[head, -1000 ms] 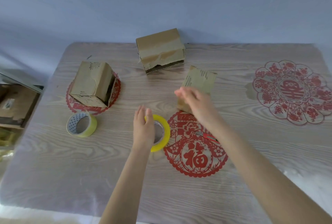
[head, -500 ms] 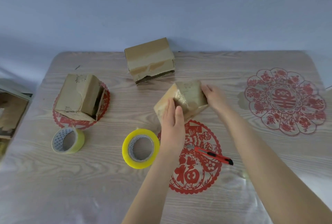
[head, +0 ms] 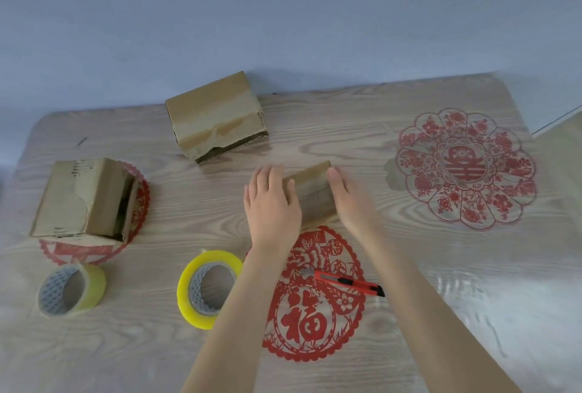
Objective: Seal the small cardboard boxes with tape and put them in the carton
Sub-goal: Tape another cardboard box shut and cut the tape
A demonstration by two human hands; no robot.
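A small cardboard box [head: 313, 195] lies on the wooden table [head: 409, 266] just beyond a red paper cutting. My left hand [head: 271, 203] presses flat on its left side with straight fingers. My right hand [head: 351, 200] presses flat against its right side. A second small box [head: 217, 118] stands at the back of the table, its lower front torn. A third box [head: 85, 200] lies on its side at the left, its open end facing right. A yellow tape roll [head: 208, 288] lies by my left forearm. The hands hide most of the held box's sides.
Another tape roll [head: 71, 290] lies at the front left. A red utility knife [head: 349, 285] rests on the red cutting [head: 311, 323] between my forearms. A round red cutting [head: 464, 169] decorates the right side. A pale surface [head: 563, 165] shows past the table's right edge.
My left hand left the yellow tape roll and came to the small box. Both hands turned the box and now hold it down flat on the table.
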